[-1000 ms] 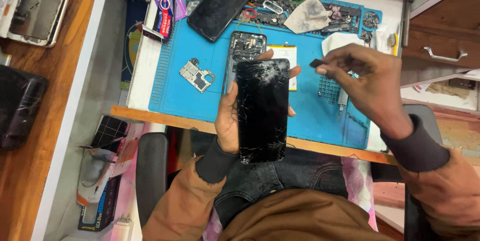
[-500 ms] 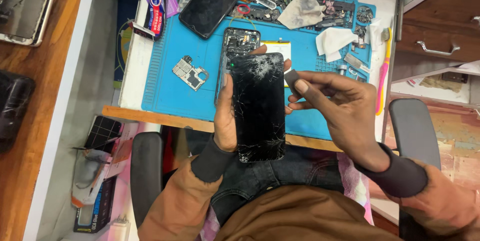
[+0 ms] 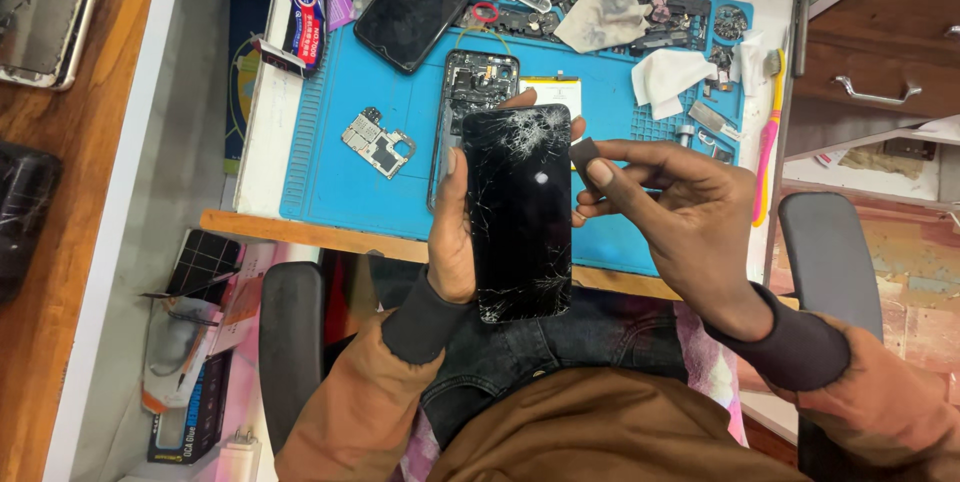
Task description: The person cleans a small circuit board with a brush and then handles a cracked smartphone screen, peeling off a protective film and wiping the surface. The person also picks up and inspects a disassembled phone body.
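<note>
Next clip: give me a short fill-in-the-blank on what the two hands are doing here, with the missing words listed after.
1. The left hand holds a black phone whose glass is ____.
2. The right hand pinches a small dark piece beside the phone's ____ edge.
3. Behind the phone, an opened phone body lies on a ____ work mat.
4. A toothbrush with a ____ handle lies at the mat's right side.

Missing words: cracked; right; blue; pink

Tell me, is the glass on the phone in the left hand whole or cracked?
Cracked. The phone held in the left hand shows a web of white cracks across its dark glass, densest near the top and at the bottom corner.
</note>
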